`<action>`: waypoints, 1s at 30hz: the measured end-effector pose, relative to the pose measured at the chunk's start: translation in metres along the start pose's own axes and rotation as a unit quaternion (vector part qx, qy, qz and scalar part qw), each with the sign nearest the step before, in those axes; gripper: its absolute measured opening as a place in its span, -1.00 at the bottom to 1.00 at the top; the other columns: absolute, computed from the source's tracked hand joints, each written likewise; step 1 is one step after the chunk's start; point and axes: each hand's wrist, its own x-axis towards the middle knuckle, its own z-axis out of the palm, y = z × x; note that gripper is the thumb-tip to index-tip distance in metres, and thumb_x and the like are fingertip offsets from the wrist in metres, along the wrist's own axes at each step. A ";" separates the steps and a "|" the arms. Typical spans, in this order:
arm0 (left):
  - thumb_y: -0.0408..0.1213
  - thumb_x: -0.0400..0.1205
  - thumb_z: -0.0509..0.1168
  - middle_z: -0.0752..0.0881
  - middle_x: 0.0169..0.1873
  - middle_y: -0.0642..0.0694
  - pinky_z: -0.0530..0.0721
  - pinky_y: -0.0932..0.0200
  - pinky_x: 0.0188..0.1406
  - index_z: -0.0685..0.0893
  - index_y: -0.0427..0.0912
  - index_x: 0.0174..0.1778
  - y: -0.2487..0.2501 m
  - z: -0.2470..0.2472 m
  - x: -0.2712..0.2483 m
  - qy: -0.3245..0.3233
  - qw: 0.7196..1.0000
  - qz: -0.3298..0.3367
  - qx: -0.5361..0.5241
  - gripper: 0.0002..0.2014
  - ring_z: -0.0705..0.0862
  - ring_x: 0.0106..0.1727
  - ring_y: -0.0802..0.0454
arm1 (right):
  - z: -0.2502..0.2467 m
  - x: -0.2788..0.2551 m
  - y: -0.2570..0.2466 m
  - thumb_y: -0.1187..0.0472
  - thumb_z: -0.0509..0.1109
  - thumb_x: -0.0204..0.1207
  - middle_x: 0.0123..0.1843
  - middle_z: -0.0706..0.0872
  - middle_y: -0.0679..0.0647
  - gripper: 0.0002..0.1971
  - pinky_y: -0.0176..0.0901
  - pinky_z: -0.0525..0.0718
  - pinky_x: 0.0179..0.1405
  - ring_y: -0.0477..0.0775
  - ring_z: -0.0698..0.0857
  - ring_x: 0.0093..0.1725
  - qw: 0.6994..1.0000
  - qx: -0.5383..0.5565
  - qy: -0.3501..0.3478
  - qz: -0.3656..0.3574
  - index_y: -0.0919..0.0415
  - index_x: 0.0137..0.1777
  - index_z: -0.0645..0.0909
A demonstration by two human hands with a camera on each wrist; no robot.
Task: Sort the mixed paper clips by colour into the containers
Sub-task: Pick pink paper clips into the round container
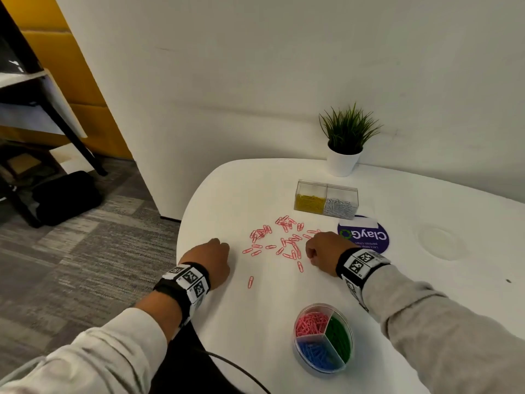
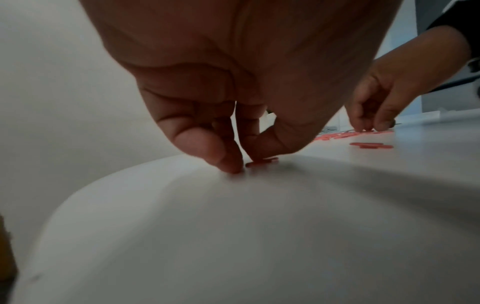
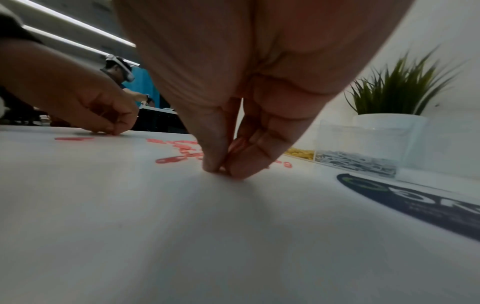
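Several pink paper clips (image 1: 285,240) lie scattered on the white table (image 1: 255,322). My left hand (image 1: 217,250) is at the left edge of the scatter, fingers curled down. In the left wrist view my left hand (image 2: 242,166) pinches one pink clip (image 2: 262,161) that lies flat on the table, between thumb and forefinger. My right hand (image 1: 312,251) is at the right edge of the scatter. My right hand (image 3: 222,171) has thumb and fingertip pressed together on the table over a pink clip that barely shows. A round three-part container (image 1: 349,325) near me holds pink, green and blue clips.
A clear two-part box (image 1: 326,189) with yellow and silver clips stands behind the scatter. A potted plant (image 1: 345,143) sits by the wall. A round purple sticker (image 1: 369,238) lies right of my right hand. The table's curved edge (image 1: 179,245) is just left of my left hand.
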 end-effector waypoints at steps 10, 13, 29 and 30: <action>-0.14 0.68 0.20 0.68 0.11 0.02 0.59 0.15 0.10 0.67 0.00 0.18 -0.006 -0.001 -0.004 -0.004 0.998 0.067 -0.019 -0.78 0.64 0.15 -0.01 | 0.004 -0.013 0.018 0.19 0.39 0.55 -0.16 0.73 0.03 -0.92 -0.22 0.63 -0.25 -0.05 0.66 -0.26 0.983 0.163 0.016 0.082 0.19 -0.12 0.64; -0.16 0.72 0.08 0.67 0.06 0.00 0.59 0.12 -0.04 0.62 -0.04 0.11 -0.002 0.001 -0.009 0.020 0.996 0.081 0.013 -0.78 0.65 0.04 -0.04 | 0.004 -0.019 0.025 0.37 0.36 0.60 -0.24 0.70 0.20 -0.90 -0.23 0.68 -0.42 -0.02 0.62 -0.41 0.813 0.556 0.051 0.164 0.33 -0.15 0.64; -0.29 0.68 0.14 0.66 -0.25 0.04 0.58 0.22 -0.24 0.72 -0.11 -0.05 0.022 -0.016 -0.017 -0.041 0.970 0.030 -0.237 -0.78 0.62 -0.24 0.05 | 0.007 -0.034 0.015 0.09 0.44 0.58 -0.03 0.61 -0.11 -0.89 -0.28 0.49 -0.07 -0.07 0.59 -0.05 0.998 0.063 -0.002 -0.016 0.01 0.07 0.66; -0.23 0.68 0.17 0.70 -0.17 0.02 0.58 0.20 -0.15 0.72 -0.12 0.00 0.026 -0.015 -0.018 -0.040 0.979 0.044 -0.194 -0.79 0.65 -0.14 0.02 | 0.009 -0.035 0.013 0.09 0.39 0.62 0.02 0.59 -0.10 -0.88 -0.28 0.46 -0.02 -0.04 0.58 0.01 0.999 0.028 0.000 -0.045 0.02 0.11 0.66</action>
